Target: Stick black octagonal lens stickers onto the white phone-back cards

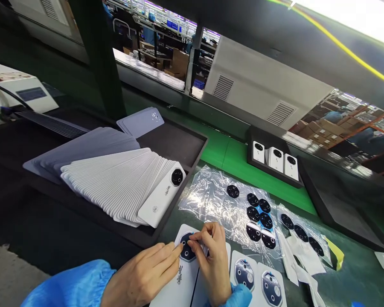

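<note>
A white phone back cover [176,285] lies on the bench in front of me, with a round-cornered black camera lens cover [187,251] at its top. My left hand [144,273] reaches in from the left, fingers stretched out, their tips at the lens cover's left edge. Thumb and index finger of my right hand [215,260] pinch at the lens cover's upper right edge, where a bit of blue shows. Another cover beneath my right hand is mostly hidden. To its right lie two white back covers [255,261] with silvery dark camera areas.
A black tray [192,155] at left holds fanned white back covers [115,183] and grey ones [89,145]. Several black lens covers [252,214] lie on clear plastic film [211,192]. Behind is a smaller tray [250,158] of finished-looking covers; white liner scraps [304,256] lie right.
</note>
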{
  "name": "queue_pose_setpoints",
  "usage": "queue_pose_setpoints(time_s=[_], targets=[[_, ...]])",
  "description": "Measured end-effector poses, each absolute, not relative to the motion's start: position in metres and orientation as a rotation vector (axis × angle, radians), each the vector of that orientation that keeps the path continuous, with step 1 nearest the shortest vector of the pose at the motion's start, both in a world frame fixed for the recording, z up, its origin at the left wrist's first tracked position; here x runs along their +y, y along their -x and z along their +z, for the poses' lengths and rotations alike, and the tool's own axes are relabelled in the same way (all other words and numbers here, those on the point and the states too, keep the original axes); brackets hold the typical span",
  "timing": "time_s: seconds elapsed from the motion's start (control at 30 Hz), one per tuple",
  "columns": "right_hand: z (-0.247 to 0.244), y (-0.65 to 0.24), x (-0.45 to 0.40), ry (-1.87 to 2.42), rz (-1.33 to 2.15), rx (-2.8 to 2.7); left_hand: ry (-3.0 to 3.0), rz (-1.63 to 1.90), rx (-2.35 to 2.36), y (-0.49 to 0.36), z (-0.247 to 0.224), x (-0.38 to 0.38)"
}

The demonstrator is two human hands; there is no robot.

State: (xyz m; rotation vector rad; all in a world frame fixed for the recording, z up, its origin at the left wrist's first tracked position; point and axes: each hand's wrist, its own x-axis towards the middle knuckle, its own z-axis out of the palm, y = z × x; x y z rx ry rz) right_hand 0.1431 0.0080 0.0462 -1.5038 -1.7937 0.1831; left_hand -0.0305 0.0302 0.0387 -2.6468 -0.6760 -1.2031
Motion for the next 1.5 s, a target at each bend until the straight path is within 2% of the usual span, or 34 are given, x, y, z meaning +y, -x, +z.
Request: queue_pose_setpoints(time_s=[0.4, 0.67, 0.83, 1.17, 1.5], targets=[[0.05, -0.142, 0.009, 1.489, 0.166, -1.847, 2.684, -1.116, -0.647, 0.034, 0.034, 0.029], [0.045, -0.133, 0.01, 1.513, -0.107, -1.974, 2.682, -1.079, -0.624, 0.031, 0.038, 0.032], [0.052, -0.136, 0.01, 1.566, -0.061, -1.971, 2.676, -1.035, -0.591, 0.032, 0.04, 0.032], [0.055, -0.13, 0.007, 1.584, -0.261, -2.083, 2.688, -0.981, -0.569, 0.034, 0.032, 0.032], [0.058, -0.132, 0.01, 1.54, -0.248, -2.117, 2.687, -1.007, -0.551, 0.035, 0.033, 0.033]])
